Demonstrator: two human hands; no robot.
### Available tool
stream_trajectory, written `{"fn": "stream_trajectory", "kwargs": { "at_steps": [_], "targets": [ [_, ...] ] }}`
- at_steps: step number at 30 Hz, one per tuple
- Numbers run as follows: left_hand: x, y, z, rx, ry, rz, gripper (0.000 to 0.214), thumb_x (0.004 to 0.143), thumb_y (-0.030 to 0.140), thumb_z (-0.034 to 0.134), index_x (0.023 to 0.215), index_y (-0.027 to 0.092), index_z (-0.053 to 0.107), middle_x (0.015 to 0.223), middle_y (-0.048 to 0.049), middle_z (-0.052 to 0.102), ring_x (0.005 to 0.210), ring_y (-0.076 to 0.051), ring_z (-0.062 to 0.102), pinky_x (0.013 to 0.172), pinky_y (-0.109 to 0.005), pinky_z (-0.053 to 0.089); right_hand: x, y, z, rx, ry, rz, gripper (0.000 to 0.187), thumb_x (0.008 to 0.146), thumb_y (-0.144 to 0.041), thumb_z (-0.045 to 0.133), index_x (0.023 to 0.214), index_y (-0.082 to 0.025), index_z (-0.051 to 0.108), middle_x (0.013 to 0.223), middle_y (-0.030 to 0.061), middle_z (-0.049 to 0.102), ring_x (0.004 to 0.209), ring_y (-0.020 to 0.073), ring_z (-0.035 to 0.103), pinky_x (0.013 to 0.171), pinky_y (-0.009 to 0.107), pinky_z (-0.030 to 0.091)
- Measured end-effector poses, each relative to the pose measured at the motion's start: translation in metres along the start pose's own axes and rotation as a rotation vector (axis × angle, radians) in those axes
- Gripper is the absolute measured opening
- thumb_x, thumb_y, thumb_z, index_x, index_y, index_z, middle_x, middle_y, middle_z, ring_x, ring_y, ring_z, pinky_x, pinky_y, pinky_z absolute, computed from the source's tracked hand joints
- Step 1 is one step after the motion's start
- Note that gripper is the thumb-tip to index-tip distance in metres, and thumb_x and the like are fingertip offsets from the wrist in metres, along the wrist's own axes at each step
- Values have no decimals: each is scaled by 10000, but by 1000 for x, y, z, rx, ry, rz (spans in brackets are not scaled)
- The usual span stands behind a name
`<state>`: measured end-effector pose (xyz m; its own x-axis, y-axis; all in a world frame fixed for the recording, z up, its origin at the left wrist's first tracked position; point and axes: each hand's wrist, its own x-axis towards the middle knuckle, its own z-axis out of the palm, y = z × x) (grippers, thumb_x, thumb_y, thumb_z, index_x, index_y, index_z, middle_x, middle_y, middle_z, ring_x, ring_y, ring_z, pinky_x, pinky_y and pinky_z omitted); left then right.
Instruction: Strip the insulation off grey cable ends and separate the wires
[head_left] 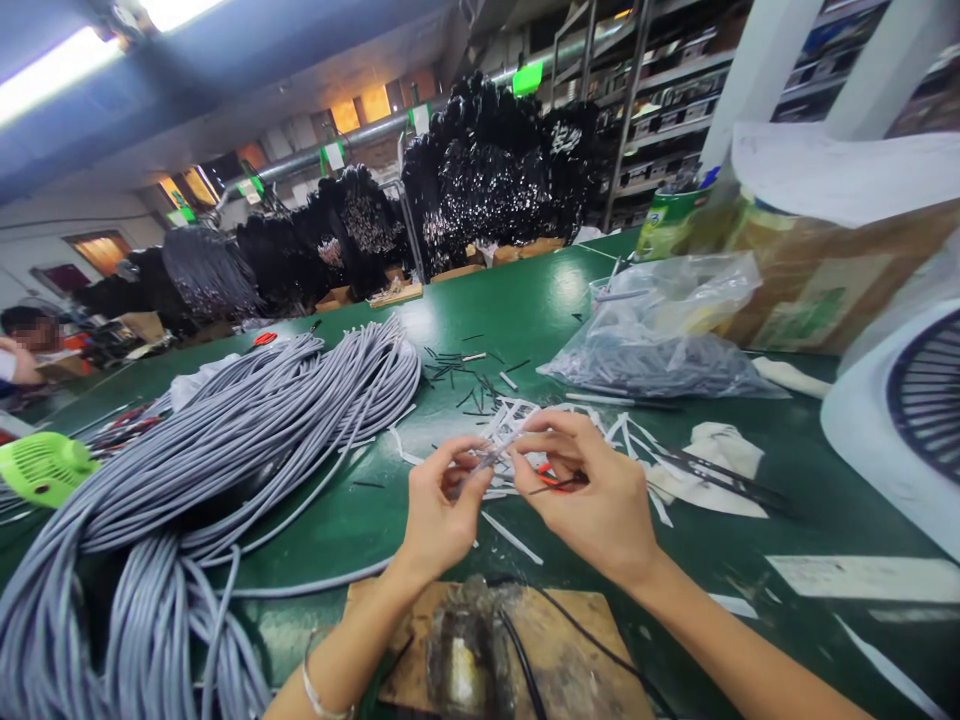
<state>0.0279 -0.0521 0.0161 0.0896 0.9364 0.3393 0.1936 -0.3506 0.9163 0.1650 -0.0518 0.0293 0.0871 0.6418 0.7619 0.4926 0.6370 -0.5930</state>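
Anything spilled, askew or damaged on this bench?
Short black offcuts and white strips lie scattered loose on the green table around both hands. The grey cable bundle sprawls unevenly. Nothing looks damaged.

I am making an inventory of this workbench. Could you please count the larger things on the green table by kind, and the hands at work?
Hands at work: 2, left hand and right hand, both pinching a thin cable piece
Grey cable bundle: 1
Clear plastic bag: 1
Green handheld fan: 1
White fan: 1
Cardboard box: 1
Total: 7
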Motion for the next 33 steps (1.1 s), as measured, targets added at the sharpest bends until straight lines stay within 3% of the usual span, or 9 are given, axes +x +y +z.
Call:
{"fn": "stream_trajectory", "kwargs": {
  "at_steps": [4,10,14,16,20,24,26,28,33],
  "targets": [
    [-1,2,-2,184,-39,98,167,762,177,542,911,165,617,753,-32,606,630,-108,543,505,-169,393,3,0,-4,20,4,50,198,694,-138,525,885,-189,512,640,-32,652,385,43,494,410,157,387],
    [-1,7,-2,183,-103,96,180,721,258,611,854,158,677,661,-13,559,547,-93,465,439,-170,317,20,12,-13,387,-243,609,186,546,-230,589,716,-155,568,503,-18,589,453,101,539,434,193,413],
    [1,10,-1,66,-32,22,181,672,305,662,640,127,678,510,18,463,477,-75,359,449,-200,269,30,26,-15,536,-302,873,220,482,-231,615,674,-137,563,422,-47,527,292,24,294,295,160,197],
    [3,11,-2,-19,29,-47,217,656,317,668,565,123,641,493,24,442,486,-77,348,466,-206,276,29,26,-14,537,-205,850,208,510,-239,623,683,-136,569,440,-42,538,280,12,242,282,164,145],
    [5,11,-3,-74,45,-145,263,637,334,665,508,119,588,479,31,400,496,-77,317,471,-211,261,12,9,-9,366,124,453,88,672,-247,578,715,-170,585,520,-10,589,401,79,496,367,183,367],
    [5,10,-3,-42,28,-197,246,654,317,635,526,116,574,482,40,382,491,-68,293,464,-207,237,-11,-8,0,98,135,77,67,723,-193,572,776,-199,612,572,-8,633,382,69,478,394,194,398],
    [5,9,-1,-23,1,-203,238,667,290,615,520,117,543,465,53,336,474,-56,253,448,-200,206,-16,-8,6,89,26,107,157,729,-215,587,881,-186,611,697,22,681,336,45,410,357,197,373],
    [5,8,1,-26,-52,-213,213,661,253,617,537,124,503,456,71,286,461,-45,217,436,-193,176,-15,-5,10,207,-122,268,289,728,-265,598,997,-162,574,854,73,691,318,31,399,335,196,380],
    [2,6,4,-195,-189,-268,337,602,207,688,825,169,439,485,106,358,417,-28,273,411,-153,196,-3,5,10,669,-236,637,544,657,-369,655,1113,-141,466,948,120,666,673,162,653,532,258,545]
  ]
}}
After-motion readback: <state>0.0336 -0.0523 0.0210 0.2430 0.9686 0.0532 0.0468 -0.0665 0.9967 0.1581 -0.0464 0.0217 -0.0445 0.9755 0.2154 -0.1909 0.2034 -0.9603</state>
